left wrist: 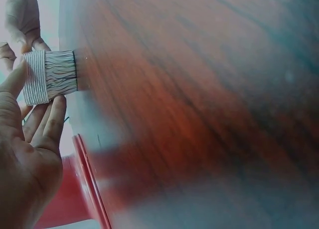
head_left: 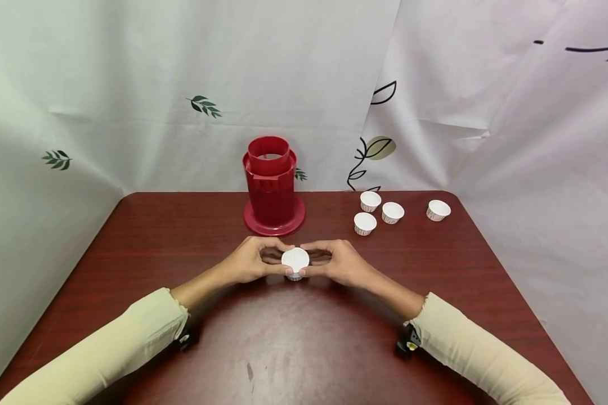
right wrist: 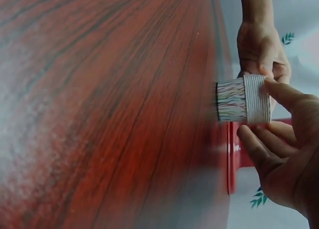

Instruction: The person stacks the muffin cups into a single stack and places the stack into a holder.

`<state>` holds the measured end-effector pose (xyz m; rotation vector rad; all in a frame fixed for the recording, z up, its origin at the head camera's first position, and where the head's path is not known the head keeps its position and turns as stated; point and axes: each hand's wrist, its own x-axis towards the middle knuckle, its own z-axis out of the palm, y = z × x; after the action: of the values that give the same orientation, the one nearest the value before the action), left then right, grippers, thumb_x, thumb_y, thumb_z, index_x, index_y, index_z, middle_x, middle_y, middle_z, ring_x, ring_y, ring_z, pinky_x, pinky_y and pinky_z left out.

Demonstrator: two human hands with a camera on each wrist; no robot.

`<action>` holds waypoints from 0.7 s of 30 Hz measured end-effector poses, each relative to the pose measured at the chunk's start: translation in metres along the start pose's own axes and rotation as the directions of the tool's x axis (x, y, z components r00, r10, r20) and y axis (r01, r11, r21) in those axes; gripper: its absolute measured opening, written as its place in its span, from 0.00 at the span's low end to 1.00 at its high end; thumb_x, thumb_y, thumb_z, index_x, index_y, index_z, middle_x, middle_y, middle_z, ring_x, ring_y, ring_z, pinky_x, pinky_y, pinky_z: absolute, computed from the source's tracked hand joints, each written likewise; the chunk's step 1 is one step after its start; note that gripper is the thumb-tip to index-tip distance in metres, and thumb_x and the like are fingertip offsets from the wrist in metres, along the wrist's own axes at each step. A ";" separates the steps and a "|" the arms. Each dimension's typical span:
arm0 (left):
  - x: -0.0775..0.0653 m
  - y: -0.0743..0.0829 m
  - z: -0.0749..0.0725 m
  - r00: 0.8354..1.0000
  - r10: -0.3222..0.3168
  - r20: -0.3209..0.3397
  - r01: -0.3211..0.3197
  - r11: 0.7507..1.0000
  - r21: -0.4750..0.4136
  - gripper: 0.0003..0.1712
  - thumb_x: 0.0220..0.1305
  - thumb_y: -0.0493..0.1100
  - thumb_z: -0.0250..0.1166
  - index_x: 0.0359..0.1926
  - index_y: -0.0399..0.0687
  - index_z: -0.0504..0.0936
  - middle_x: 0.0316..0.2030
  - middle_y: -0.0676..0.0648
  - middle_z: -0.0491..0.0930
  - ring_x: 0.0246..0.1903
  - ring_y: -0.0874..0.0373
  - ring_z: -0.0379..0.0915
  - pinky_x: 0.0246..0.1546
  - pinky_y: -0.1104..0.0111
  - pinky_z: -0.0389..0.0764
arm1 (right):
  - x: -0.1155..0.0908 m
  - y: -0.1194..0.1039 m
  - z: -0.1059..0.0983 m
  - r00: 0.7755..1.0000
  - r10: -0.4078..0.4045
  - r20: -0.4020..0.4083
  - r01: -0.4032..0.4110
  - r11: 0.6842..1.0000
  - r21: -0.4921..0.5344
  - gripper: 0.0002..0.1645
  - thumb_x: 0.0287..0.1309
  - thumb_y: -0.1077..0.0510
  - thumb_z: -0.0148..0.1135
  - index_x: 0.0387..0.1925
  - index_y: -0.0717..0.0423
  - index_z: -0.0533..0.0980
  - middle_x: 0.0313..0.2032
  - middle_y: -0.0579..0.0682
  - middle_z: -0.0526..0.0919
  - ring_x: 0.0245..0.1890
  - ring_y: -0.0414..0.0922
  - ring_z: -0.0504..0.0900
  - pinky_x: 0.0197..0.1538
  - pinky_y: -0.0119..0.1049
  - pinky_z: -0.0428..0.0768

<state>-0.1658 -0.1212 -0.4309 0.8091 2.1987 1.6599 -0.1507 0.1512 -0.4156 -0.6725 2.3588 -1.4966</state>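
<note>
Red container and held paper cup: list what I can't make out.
Head view: the bottom inside the red container, hidden by its front wall.
Head view: the underside of the paper cup, hidden by its own body.
Left wrist view: the red container's upper part, hidden behind the left hand.

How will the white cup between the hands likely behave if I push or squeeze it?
The white cup may tip if pushed near the top, since it narrows toward its base. On its side it would probably roll in a curve, given that taper and its round rim. The ribbed upper band should offer decent grip.
</note>
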 end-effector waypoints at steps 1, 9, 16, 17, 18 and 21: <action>0.000 0.000 0.000 1.000 0.000 0.000 0.000 1.000 0.000 0.24 0.60 0.27 0.84 0.57 0.32 0.90 0.58 0.32 0.91 0.54 0.43 0.94 0.54 0.60 0.96 | 0.000 0.000 0.000 1.000 0.002 0.000 -0.002 1.000 -0.001 0.34 0.61 0.57 0.87 0.67 0.59 0.86 0.59 0.58 0.94 0.58 0.50 0.95 0.60 0.33 0.94; 0.000 0.001 0.000 1.000 -0.005 -0.004 0.005 1.000 -0.027 0.25 0.60 0.27 0.84 0.58 0.30 0.90 0.59 0.30 0.91 0.54 0.40 0.93 0.54 0.60 0.96 | -0.003 -0.001 -0.009 1.000 -0.013 -0.025 0.011 0.997 -0.073 0.34 0.60 0.56 0.88 0.66 0.58 0.87 0.60 0.57 0.94 0.55 0.52 0.96 0.59 0.39 0.95; 0.000 0.000 0.001 1.000 -0.016 -0.008 0.016 0.999 -0.034 0.25 0.59 0.26 0.84 0.58 0.28 0.89 0.60 0.29 0.90 0.54 0.38 0.93 0.55 0.60 0.96 | -0.006 -0.004 -0.023 0.997 0.016 -0.075 -0.025 0.992 -0.126 0.37 0.61 0.51 0.87 0.69 0.60 0.85 0.65 0.62 0.91 0.58 0.59 0.95 0.64 0.51 0.94; 0.000 0.000 0.001 1.000 -0.017 -0.008 0.016 0.999 -0.035 0.25 0.59 0.26 0.84 0.58 0.28 0.89 0.60 0.29 0.90 0.54 0.38 0.93 0.55 0.60 0.96 | -0.007 -0.004 -0.026 0.996 0.024 -0.081 -0.034 0.992 -0.122 0.37 0.62 0.51 0.87 0.69 0.59 0.85 0.65 0.62 0.90 0.59 0.60 0.94 0.64 0.52 0.94; 0.000 0.000 0.001 1.000 -0.019 -0.009 0.019 0.999 -0.035 0.25 0.59 0.26 0.84 0.58 0.28 0.89 0.60 0.29 0.90 0.55 0.38 0.93 0.55 0.60 0.96 | -0.007 -0.004 -0.028 0.996 0.033 -0.085 -0.043 0.992 -0.119 0.37 0.62 0.51 0.87 0.69 0.58 0.85 0.66 0.62 0.90 0.60 0.60 0.94 0.65 0.52 0.94; -0.001 0.001 0.001 1.000 -0.028 -0.010 0.027 0.999 -0.033 0.26 0.58 0.25 0.84 0.58 0.28 0.89 0.60 0.29 0.90 0.55 0.37 0.93 0.55 0.61 0.96 | -0.008 -0.003 -0.034 0.994 0.048 -0.102 -0.060 0.991 -0.119 0.37 0.62 0.51 0.86 0.70 0.56 0.85 0.67 0.62 0.89 0.61 0.61 0.93 0.66 0.54 0.93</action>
<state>-0.1649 -0.1210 -0.4304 0.7599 2.1738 1.6860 -0.1588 0.1808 -0.3979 -0.5694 2.5387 -1.4033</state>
